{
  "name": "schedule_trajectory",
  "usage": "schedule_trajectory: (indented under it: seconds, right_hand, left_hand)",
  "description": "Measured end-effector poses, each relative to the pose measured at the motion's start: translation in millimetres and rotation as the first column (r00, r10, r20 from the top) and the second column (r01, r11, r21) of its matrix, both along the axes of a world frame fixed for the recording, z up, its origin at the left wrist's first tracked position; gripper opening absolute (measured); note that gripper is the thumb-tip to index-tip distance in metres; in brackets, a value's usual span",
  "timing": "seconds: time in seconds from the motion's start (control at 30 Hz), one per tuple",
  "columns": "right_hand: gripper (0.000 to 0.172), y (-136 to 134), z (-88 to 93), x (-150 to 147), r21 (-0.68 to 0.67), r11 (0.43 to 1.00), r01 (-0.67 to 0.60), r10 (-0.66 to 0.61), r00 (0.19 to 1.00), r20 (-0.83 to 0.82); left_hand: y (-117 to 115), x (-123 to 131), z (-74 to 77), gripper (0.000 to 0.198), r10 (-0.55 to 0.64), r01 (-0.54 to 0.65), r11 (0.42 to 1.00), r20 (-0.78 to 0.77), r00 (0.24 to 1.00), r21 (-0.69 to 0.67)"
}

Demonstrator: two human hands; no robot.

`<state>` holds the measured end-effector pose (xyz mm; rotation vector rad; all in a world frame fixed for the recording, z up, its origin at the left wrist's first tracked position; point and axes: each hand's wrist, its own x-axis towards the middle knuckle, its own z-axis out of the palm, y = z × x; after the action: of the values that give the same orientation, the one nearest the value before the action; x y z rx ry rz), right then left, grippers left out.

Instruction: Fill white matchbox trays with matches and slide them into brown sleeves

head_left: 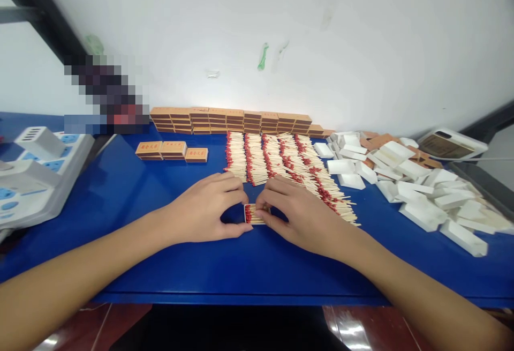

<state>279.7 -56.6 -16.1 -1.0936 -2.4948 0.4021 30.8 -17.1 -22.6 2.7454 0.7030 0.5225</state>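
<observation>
Matchbox tray (244, 214) of matches (252, 214) is lying on the tabletop (193, 276) between left hand (206, 206) and right hand (299, 209). Left is curving around its left end, thumb and fingers parted; right is bending fingers over its right end. Whether either is gripping: cannot tell.

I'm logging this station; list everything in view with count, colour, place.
Wall: one, white, rear
Table: one, blue, centre
Floor: one, reddish, below
Filled tray: one, white, front centre
Loose matches: many, red and pale, centre
Matchboxes: many, orange, rear and left
Trays: many, white, right
Sleeves: several, orange, right
Phone: one, white, right
Unclear object: one, dark, right
Power strip: one, white and blue, left
Plugs: two, white, left
Left hand and right hand: two, bare, at filled tray
</observation>
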Motion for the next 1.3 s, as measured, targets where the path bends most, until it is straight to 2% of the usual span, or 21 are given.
schedule_trajectory:
  seconds: [0.2, 0.3, 0.33, 0.4, 0.43, 0.47, 0.5, 0.53, 0.6, 0.63, 0.67, 0.73, 0.8, 0.9, 0.97, 1.13, 1.23, 1.3]
  right_hand:
    - [0.012, -1, 1.8, -2, 0.028, 1.0, 0.011, -0.011, 1.0, 0.0]
    - [0.014, 6, 10.8, 11, 0.084, 0.996, 0.04, -0.038, 0.999, -0.022]
    - [0.014, 10, 15.6, 21, 0.107, 0.991, 0.077, -0.074, 0.997, -0.032]
    - [0.016, 22, 27.0, 51, 0.173, 0.948, 0.266, -0.257, 0.964, -0.073]
    - [0.016, 29, 32.9, 70, 0.246, 0.875, 0.418, -0.403, 0.909, -0.109]
    - [0.013, 36, 38.6, 91, 0.327, 0.748, 0.577, -0.556, 0.815, -0.166]
    - [0.012, 42, 43.8, 113, 0.375, 0.593, 0.712, -0.688, 0.691, -0.223]
    - [0.009, 48, 48.2, 135, 0.375, 0.457, 0.807, -0.78, 0.566, -0.268]
    - [0.006, 56, 54.6, 176, 0.302, 0.241, 0.922, -0.899, 0.329, -0.289]
    - [0.007, 59, 56.5, 194, 0.269, 0.145, 0.952, -0.933, 0.223, -0.284]
    - [0.008, 62, 57.5, 208, 0.23, 0.077, 0.97, -0.948, 0.142, -0.283]
    - [0.01, 66, 57.3, 230, 0.143, -0.025, 0.989, -0.97, 0.011, -0.242]
    - [0.014, 71, 54.9, 240, 0.084, -0.029, 0.996, -0.994, -0.02, -0.105]
    - [0.018, 83, 50.1, 245, -0.001, 0.018, 1.0, -0.999, 0.018, 0.039]
    - [0.019, 94, 48.1, 246, -0.036, 0.03, 0.999, -0.996, 0.033, 0.083]
    - [0.028, 118, 48.1, 255, -0.107, 0.014, 0.994, -0.979, 0.036, 0.2]
    - [0.033, 122, 45.8, 259, -0.152, 0.024, 0.988, -0.974, 0.057, 0.22]
    - [0.031, 120, 42.3, 259, -0.171, 0.049, 0.984, -0.977, 0.083, 0.195]
  left_hand:
    - [0, 0, -0.4, 0.027, -0.001, 0.001, 1.0, 0.007, 1.0, 0.021]
    - [2, 0, 0.4, 0.027, 0.003, -0.004, 0.998, 0.018, 1.0, 0.059]
    - [2, -1, 0.8, 0.028, 0.008, -0.01, 0.997, 0.02, 1.0, 0.074]
    - [3, -2, 1.4, 0.03, 0.026, -0.028, 0.995, 0.024, 0.999, 0.099]
    - [4, -3, 1.3, 0.032, 0.035, -0.037, 0.994, 0.022, 0.999, 0.105]
    - [4, -3, 1.0, 0.033, 0.043, -0.044, 0.993, 0.019, 0.999, 0.106]
    - [5, -4, 0.5, 0.033, 0.049, -0.05, 0.993, 0.013, 0.999, 0.104]
    - [5, -4, 0.0, 0.034, 0.054, -0.054, 0.994, 0.005, 0.999, 0.099]
    - [6, -5, -0.8, 0.032, 0.061, -0.061, 0.995, 0.001, 0.998, 0.08]
    - [6, -5, -0.9, 0.03, 0.066, -0.067, 0.995, 0.013, 0.998, 0.07]
    - [7, -5, -0.7, 0.028, 0.07, -0.072, 0.995, 0.034, 0.997, 0.063]
    - [8, -5, 0.1, 0.026, 0.079, -0.084, 0.995, 0.073, 0.994, 0.062]
    - [9, -5, 0.3, 0.026, 0.084, -0.087, 0.994, 0.067, 0.994, 0.059]
    - [10, -4, -1.2, 0.026, 0.085, -0.086, 0.996, 0.032, 0.996, 0.025]
    - [10, -3, -2.5, 0.026, 0.087, -0.088, 0.996, 0.044, 0.995, 0.008]
    - [10, -1, -3.0, 0.025, 0.09, -0.09, 0.996, 0.033, 0.995, -0.008]
    - [11, -2, -2.7, 0.026, 0.101, -0.101, 0.995, 0.036, 0.994, -0.008]
    - [12, -4, -2.7, 0.027, 0.119, -0.119, 0.993, 0.027, 0.993, -0.007]
